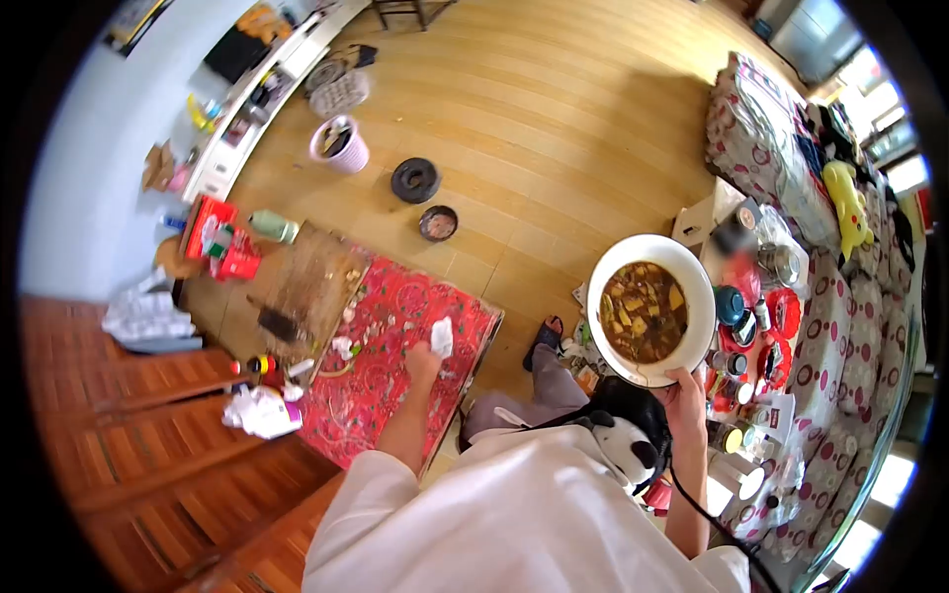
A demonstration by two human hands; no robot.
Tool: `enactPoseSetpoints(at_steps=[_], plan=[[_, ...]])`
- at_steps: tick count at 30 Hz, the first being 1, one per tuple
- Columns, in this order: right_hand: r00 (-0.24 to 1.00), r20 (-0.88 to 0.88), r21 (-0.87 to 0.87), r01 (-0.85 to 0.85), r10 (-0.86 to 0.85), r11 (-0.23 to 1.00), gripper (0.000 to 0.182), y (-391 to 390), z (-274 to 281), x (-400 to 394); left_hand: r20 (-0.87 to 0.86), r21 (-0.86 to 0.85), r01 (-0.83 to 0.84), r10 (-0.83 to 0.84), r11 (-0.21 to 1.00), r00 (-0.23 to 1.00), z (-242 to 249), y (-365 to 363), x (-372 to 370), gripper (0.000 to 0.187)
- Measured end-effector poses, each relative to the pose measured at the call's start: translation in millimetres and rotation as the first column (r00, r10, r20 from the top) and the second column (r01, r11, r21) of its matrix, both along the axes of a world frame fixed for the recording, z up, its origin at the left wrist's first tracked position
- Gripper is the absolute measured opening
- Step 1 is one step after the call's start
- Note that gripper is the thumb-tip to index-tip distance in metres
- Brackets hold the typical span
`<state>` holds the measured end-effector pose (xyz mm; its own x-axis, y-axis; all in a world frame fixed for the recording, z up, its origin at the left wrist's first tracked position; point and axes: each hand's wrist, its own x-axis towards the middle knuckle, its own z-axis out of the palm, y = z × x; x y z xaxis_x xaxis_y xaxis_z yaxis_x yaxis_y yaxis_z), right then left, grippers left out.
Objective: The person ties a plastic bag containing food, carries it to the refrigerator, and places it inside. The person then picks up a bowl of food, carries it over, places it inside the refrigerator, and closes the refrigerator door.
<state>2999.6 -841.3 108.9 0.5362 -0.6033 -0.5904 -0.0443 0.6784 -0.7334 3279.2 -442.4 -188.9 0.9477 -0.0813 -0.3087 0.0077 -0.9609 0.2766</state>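
Observation:
My right hand [680, 387] grips the lower right rim of a big white bowl [704, 314], which holds brown stew [645, 311] with yellowish chunks. The bowl is raised in front of me, over the floor beside the cluttered table. Over the red patterned tablecloth [395, 306], my left hand [423, 364] is closed at the lower edge of a crumpled white tissue [442, 337]; its fingers are small and partly hidden. Scraps [346, 346] lie on the cloth to the left of that hand.
Jars and red trays [781, 311] crowd the table at right, near a patterned sofa [835, 326]. A worn wooden board [311, 282] adjoins the red cloth. A pink bin [341, 148], black ring [415, 180] and small bowl [438, 223] stand on the floor. Wooden furniture [168, 445] is at left.

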Motion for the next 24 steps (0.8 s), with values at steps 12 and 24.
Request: enactPoseSetpoints(at_steps=[12,24], plan=[[1.0,0.002,0.03,0.026,-0.026,0.999,0.049,-235,4,153,-0.261,0.088,-0.545,0.547,0.834,0.795,-40,-121,73,0.029],[0.985,0.022,0.02,0.171,-0.171,0.985,0.048,-525,6,336,-0.451,-0.535,-0.375,0.119,0.757,0.884,5,-580,355,0.037]])
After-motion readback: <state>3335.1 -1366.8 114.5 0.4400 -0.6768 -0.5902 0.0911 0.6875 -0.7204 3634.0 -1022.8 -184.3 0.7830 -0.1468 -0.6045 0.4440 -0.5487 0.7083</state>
